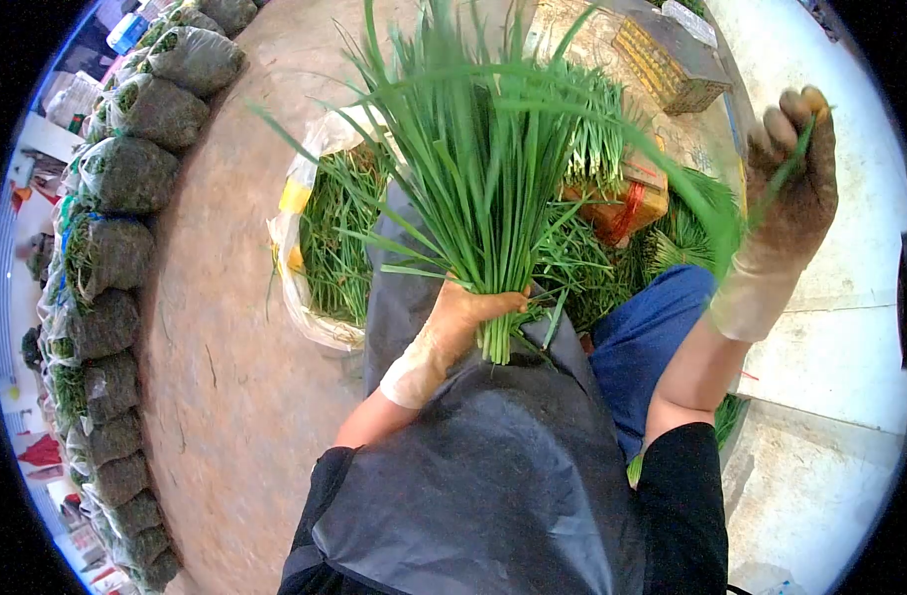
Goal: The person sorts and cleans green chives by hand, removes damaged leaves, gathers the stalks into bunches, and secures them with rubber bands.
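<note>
Filled bags line the concrete floor at left, the outermost cut off by the dark lens border. A dark apron covers the person's lap, hiding much of the legs. Upright above it stands a bunch of long green leaves, its tips blurred at the top edge, its stem ends poking out below the gloved left hand, whose fingers are clenched around it. An open white bag of loose greens sits beside the bunch, partly behind it. The gloved right hand, raised well apart at right, pinches a green blade; motion blur obscures where the blade leads. Behind the bunch, an orange block is partly hidden.
</note>
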Demonstrator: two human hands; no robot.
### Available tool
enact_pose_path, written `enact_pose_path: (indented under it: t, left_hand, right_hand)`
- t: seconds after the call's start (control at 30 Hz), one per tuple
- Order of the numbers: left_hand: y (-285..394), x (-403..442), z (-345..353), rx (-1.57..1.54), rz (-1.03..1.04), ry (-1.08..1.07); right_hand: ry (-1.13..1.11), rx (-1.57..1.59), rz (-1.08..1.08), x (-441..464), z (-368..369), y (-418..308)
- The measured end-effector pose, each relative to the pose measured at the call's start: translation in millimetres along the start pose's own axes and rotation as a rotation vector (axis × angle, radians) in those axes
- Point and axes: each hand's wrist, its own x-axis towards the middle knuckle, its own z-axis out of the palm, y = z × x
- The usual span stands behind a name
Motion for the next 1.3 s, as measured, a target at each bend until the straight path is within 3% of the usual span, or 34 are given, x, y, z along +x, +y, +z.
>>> enact_pose_path:
  t: [0.03,0.1,0.2,0.27,0.33,0.37,0.5,0.63,0.73,0.9,1.3]
  left_hand:
    - [-3.3,1.0,-1.9,-0.005,-0.002,0.002]
    - [-14.3,7.8,-5.9,-0.317,-0.075,-0.1]
    - [-12.0,10.2,5.0,-0.568,-0.167,-0.203]
    - [-10.4,13.2,10.3,-0.759,-0.184,-0.302]
    - [-12.0,17.0,9.7,-0.838,-0.274,-0.427]
    - [-8.4,13.3,15.7,-0.785,-0.175,-0.348]
    - [-1.8,14.3,25.6,-0.738,-0.135,-0.33]
    - [-9.3,16.6,18.2,-0.777,-0.194,-0.309]
    - [-22.6,15.5,13.8,-0.908,-0.189,-0.375]
    - [-26.2,4.9,17.8,-0.974,-0.261,-0.337]
    - [-0.8,13.9,22.9,-0.803,-0.037,-0.281]
  right_hand:
    - [0.132,-0.036,0.026,-10.7,-6.1,-1.8]
    - [0.285,-0.151,0.145,-26.3,-7.3,21.1]
    - [0.376,-0.658,0.169,-51.2,11.1,71.6]
    - [0.432,-0.586,0.264,-57.7,25.3,89.5]
    - [0.299,-0.512,0.165,-61.9,20.1,109.5]
    - [0.313,-0.475,0.176,-63.1,20.4,115.5]
    - [0.303,-0.481,0.261,-65.4,28.4,126.7]
    - [0.318,-0.393,0.347,-68.9,24.7,130.5]
    - [0.264,0.142,0.375,-68.3,11.9,135.2]
    - [0.047,0.601,0.353,-74.9,6.4,131.4]
    - [-0.001,0.347,0.381,-98.6,2.3,111.2]
